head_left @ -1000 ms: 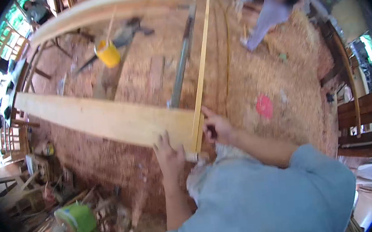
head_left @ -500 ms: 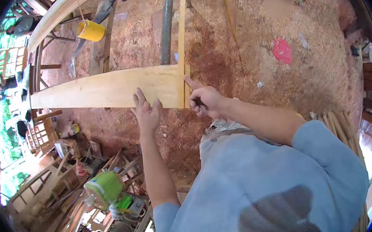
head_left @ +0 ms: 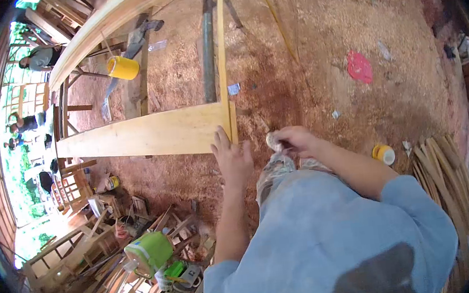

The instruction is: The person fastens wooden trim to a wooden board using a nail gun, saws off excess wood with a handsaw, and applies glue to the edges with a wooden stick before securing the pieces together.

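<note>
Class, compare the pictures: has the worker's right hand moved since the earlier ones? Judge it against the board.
Yes: the right hand has moved away from the near end of the board, to the right.

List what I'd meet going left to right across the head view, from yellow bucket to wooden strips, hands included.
Yellow bucket, left hand, right hand, pink scrap on the ground, wooden strips.

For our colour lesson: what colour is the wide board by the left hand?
Pale yellow; the wide board shows best in the head view.
</note>
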Tool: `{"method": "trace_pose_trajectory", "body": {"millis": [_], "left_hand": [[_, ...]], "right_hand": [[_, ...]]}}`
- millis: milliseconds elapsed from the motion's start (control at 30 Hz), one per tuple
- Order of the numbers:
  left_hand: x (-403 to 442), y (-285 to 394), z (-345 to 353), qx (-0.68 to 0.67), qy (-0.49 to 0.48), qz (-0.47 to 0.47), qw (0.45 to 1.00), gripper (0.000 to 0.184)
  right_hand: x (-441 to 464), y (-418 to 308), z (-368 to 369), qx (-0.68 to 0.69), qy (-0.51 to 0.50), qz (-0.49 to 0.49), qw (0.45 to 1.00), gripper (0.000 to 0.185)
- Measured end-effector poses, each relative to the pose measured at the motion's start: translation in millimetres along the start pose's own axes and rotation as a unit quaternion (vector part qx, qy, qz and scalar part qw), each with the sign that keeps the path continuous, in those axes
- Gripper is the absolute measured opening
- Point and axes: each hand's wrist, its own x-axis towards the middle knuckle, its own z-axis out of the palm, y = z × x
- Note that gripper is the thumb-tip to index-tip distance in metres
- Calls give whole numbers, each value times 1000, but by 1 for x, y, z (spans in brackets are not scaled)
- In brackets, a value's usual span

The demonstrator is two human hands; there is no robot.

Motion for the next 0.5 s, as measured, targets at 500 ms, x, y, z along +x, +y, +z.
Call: {"method": "trace_pose_trajectory", "body": {"millis": [500], "left_hand": [[86, -6, 9, 18, 0, 72, 997, 40]], "right_hand": [[32, -173, 33, 3, 88, -265, 960, 16]]}}
